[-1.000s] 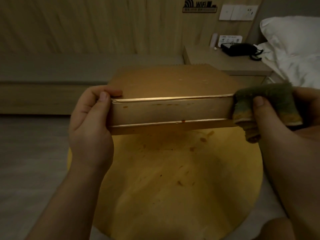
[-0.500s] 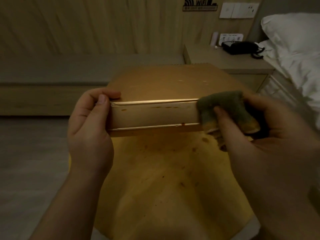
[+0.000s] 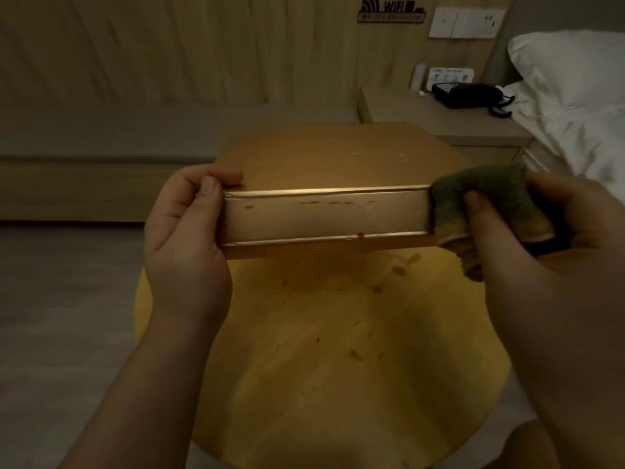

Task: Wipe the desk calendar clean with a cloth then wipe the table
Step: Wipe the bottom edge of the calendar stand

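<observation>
The left hand point(image 3: 184, 238) stays clamped on the left end of the tan cardboard desk calendar point(image 3: 324, 214), thumb on the near face and fingers curled over the top edge, holding it up off the round yellow wooden table point(image 3: 338, 367) with its narrow base panel turned toward the camera. That grip has not shifted over the last second.

Across the panel, small orange-brown spots remain: one near the left end, a dashed row along the upper middle, and a dot on the lower fold. They look the same as a moment ago, so the passes so far have not lifted them.

At the right end, the right hand point(image 3: 527, 238) is closed on the folded dark green cloth point(image 3: 483, 201), thumb pressing it against the calendar's right edge. Half a second ago the cloth sat further in, toward the middle of the panel; it has now slid back out to the right end, where it also was a second ago. This reads as one back-and-forth stroke that covers only the right part of the panel.

Judging from this, the calendar step is still in progress, and the stains left of centre need a longer or firmer stroke. The table below, speckled with brown marks, looks not yet wiped.
</observation>
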